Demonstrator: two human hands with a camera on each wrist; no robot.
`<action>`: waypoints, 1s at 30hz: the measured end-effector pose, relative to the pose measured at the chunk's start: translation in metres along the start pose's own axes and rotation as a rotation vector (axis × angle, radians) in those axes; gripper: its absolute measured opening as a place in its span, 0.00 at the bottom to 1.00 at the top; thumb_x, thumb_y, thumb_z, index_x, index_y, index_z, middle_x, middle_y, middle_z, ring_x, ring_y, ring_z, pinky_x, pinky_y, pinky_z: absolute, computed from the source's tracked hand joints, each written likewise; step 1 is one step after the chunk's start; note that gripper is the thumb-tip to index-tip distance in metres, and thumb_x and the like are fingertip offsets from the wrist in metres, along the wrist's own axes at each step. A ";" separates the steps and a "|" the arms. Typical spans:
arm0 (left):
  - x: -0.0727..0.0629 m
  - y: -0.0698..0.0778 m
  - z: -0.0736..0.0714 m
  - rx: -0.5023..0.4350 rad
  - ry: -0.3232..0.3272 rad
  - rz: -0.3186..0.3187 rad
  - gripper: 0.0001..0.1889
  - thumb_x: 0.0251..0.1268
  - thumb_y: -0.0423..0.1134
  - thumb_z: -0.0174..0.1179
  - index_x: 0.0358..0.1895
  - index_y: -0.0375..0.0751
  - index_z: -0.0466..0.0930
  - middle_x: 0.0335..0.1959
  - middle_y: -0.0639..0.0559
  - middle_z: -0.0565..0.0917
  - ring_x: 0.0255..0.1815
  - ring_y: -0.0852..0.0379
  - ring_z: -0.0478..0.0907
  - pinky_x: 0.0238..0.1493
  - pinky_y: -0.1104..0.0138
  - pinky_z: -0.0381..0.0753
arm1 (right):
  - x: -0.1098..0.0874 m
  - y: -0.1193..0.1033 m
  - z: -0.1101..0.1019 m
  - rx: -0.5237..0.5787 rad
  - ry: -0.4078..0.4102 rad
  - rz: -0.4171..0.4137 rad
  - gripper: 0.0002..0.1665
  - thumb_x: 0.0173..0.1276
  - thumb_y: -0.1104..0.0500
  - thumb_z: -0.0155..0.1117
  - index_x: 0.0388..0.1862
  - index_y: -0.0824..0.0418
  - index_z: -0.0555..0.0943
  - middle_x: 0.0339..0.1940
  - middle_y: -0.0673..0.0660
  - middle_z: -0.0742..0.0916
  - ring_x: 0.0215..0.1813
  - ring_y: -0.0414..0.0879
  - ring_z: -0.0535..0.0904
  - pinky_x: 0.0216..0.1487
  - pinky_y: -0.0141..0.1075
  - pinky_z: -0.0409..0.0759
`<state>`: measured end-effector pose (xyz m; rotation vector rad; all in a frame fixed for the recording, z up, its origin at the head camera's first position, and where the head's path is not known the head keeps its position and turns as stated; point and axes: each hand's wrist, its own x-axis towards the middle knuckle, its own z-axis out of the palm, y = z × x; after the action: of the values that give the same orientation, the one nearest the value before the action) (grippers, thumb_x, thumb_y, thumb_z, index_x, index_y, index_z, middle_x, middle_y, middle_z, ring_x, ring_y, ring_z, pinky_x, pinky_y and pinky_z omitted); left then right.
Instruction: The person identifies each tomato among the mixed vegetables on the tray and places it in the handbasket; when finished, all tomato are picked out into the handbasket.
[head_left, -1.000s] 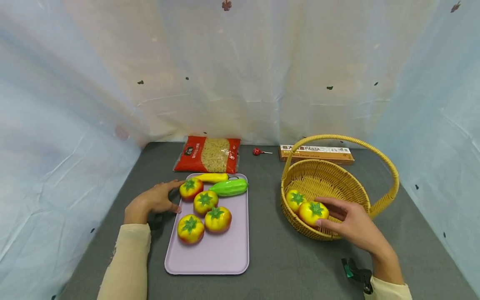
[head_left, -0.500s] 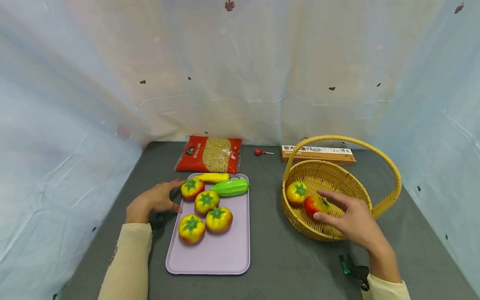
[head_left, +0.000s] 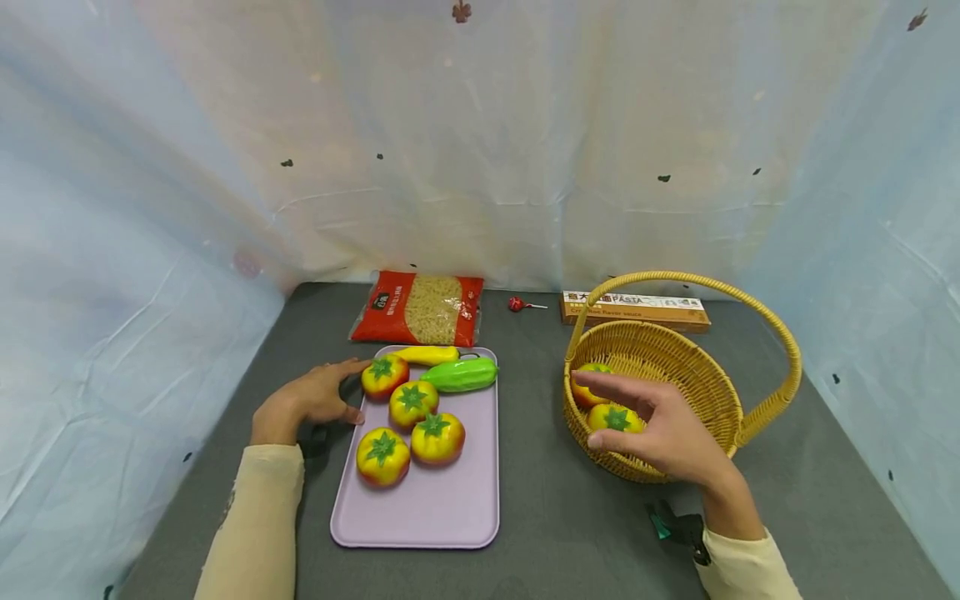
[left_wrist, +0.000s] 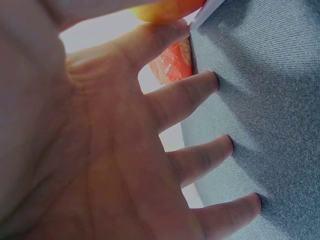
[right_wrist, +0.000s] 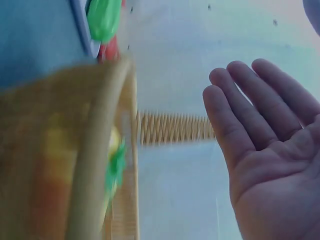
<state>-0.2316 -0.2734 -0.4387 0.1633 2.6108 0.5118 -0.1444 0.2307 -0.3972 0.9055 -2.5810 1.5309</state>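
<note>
My left hand (head_left: 311, 396) rests beside the lilac tray (head_left: 420, 521), fingers spread and fingertips down on the grey cloth (left_wrist: 280, 115). Thumb and index finger lie right at the tray's left rim. Several yellow-red toy tomatoes (head_left: 382, 457) with green leafy tops, a yellow pepper (head_left: 426, 356) and a green toy vegetable (head_left: 459, 375) sit on the tray. Over the wicker basket (head_left: 697, 375) hovers my right hand (head_left: 667, 429), fingers extended, holding nothing. Two toy tomatoes lie inside: the nearer one (head_left: 615, 418) shows between thumb and fingers, and the farther one (head_left: 588, 392) is partly covered by them.
A red bag of pasta (head_left: 420, 308) lies behind the tray. Farther right are a red lollipop (head_left: 516, 304) and a pasta box (head_left: 637, 311) behind the basket. The basket's tall arched handle (head_left: 776, 333) rises above its rim. Pale curtains (head_left: 480, 167) enclose the table.
My right hand has let go of the nearer toy tomato in the basket and moved left. That tomato rolled, and its leafy top faces up again. The left hand has stayed put.
</note>
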 end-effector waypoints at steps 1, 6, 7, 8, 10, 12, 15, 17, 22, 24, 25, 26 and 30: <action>0.000 0.000 0.000 0.001 -0.001 -0.001 0.54 0.63 0.49 0.81 0.89 0.49 0.59 0.88 0.30 0.58 0.84 0.20 0.55 0.77 0.21 0.59 | 0.005 -0.002 0.003 -0.009 -0.011 -0.004 0.41 0.65 0.64 0.84 0.76 0.53 0.82 0.73 0.52 0.87 0.74 0.38 0.82 0.73 0.27 0.78; 0.000 0.003 -0.002 0.005 0.000 0.004 0.54 0.63 0.49 0.81 0.89 0.48 0.60 0.88 0.30 0.59 0.84 0.20 0.55 0.77 0.21 0.59 | 0.030 -0.008 0.024 -0.001 -0.061 -0.019 0.40 0.65 0.58 0.85 0.76 0.50 0.82 0.73 0.49 0.87 0.72 0.44 0.85 0.72 0.33 0.81; 0.000 0.003 -0.002 0.005 0.001 0.005 0.54 0.63 0.49 0.81 0.89 0.48 0.60 0.88 0.30 0.59 0.84 0.20 0.55 0.77 0.21 0.59 | 0.035 -0.009 0.029 0.020 -0.077 -0.017 0.40 0.66 0.57 0.85 0.76 0.49 0.82 0.73 0.49 0.87 0.72 0.45 0.85 0.72 0.34 0.81; 0.001 0.003 -0.001 0.006 0.001 0.006 0.54 0.63 0.49 0.81 0.89 0.48 0.60 0.88 0.30 0.59 0.84 0.20 0.55 0.77 0.21 0.59 | 0.040 -0.010 0.034 0.052 -0.094 -0.012 0.40 0.66 0.57 0.84 0.76 0.49 0.82 0.74 0.48 0.87 0.73 0.46 0.84 0.73 0.36 0.81; 0.002 0.003 -0.001 0.009 0.003 0.011 0.54 0.63 0.49 0.81 0.89 0.48 0.60 0.88 0.30 0.59 0.85 0.20 0.55 0.77 0.21 0.58 | 0.049 -0.011 0.045 0.119 -0.127 -0.004 0.39 0.67 0.56 0.84 0.77 0.48 0.82 0.74 0.48 0.86 0.75 0.47 0.83 0.75 0.38 0.80; 0.003 0.002 -0.001 0.008 0.000 0.007 0.54 0.63 0.49 0.81 0.89 0.48 0.60 0.88 0.30 0.59 0.84 0.20 0.55 0.77 0.21 0.58 | 0.059 -0.011 0.057 0.187 -0.160 0.004 0.39 0.67 0.55 0.84 0.77 0.48 0.82 0.74 0.47 0.86 0.77 0.47 0.81 0.78 0.41 0.79; 0.004 0.001 0.000 0.002 -0.003 -0.003 0.54 0.63 0.49 0.81 0.89 0.49 0.59 0.88 0.30 0.59 0.85 0.21 0.55 0.77 0.21 0.59 | 0.072 -0.009 0.073 0.246 -0.196 -0.002 0.38 0.68 0.55 0.84 0.77 0.49 0.82 0.73 0.47 0.87 0.77 0.48 0.81 0.79 0.45 0.78; 0.004 0.001 0.001 -0.003 -0.007 -0.010 0.53 0.63 0.49 0.81 0.89 0.50 0.59 0.88 0.30 0.59 0.85 0.21 0.55 0.77 0.21 0.59 | 0.080 -0.007 0.082 0.271 -0.214 -0.012 0.38 0.68 0.54 0.84 0.76 0.50 0.82 0.72 0.47 0.88 0.76 0.47 0.82 0.79 0.46 0.78; 0.002 0.001 0.001 -0.009 -0.009 -0.005 0.53 0.63 0.49 0.81 0.89 0.51 0.60 0.88 0.31 0.58 0.84 0.20 0.55 0.76 0.20 0.59 | 0.093 0.005 0.103 0.322 -0.264 -0.007 0.37 0.70 0.52 0.82 0.76 0.53 0.83 0.72 0.51 0.88 0.76 0.53 0.83 0.78 0.59 0.77; 0.002 0.001 0.001 -0.013 -0.008 -0.005 0.53 0.63 0.48 0.81 0.89 0.51 0.60 0.89 0.31 0.58 0.84 0.20 0.55 0.76 0.20 0.58 | 0.096 0.011 0.111 0.320 -0.284 0.004 0.37 0.70 0.51 0.82 0.76 0.56 0.82 0.72 0.55 0.88 0.76 0.60 0.82 0.76 0.64 0.77; 0.001 0.001 0.000 -0.014 -0.007 -0.006 0.53 0.63 0.48 0.81 0.89 0.51 0.60 0.89 0.31 0.58 0.84 0.20 0.55 0.76 0.20 0.58 | 0.097 0.014 0.115 0.312 -0.293 0.013 0.37 0.70 0.51 0.82 0.75 0.57 0.82 0.72 0.57 0.88 0.75 0.62 0.82 0.76 0.63 0.77; 0.001 0.001 0.000 -0.014 -0.006 -0.008 0.53 0.63 0.48 0.81 0.89 0.51 0.60 0.89 0.31 0.58 0.84 0.20 0.55 0.76 0.20 0.58 | 0.098 0.017 0.118 0.303 -0.302 0.020 0.37 0.71 0.51 0.82 0.75 0.59 0.82 0.72 0.58 0.88 0.75 0.63 0.83 0.76 0.62 0.78; 0.000 0.001 -0.001 -0.006 -0.007 -0.017 0.54 0.63 0.49 0.80 0.89 0.51 0.59 0.89 0.31 0.57 0.84 0.20 0.55 0.76 0.20 0.58 | 0.101 0.022 0.127 0.236 -0.315 0.055 0.35 0.70 0.51 0.83 0.73 0.58 0.84 0.71 0.60 0.88 0.73 0.58 0.85 0.75 0.50 0.82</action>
<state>-0.2325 -0.2728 -0.4375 0.1409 2.6016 0.5118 -0.2039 0.0889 -0.4524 1.1962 -2.6856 1.8779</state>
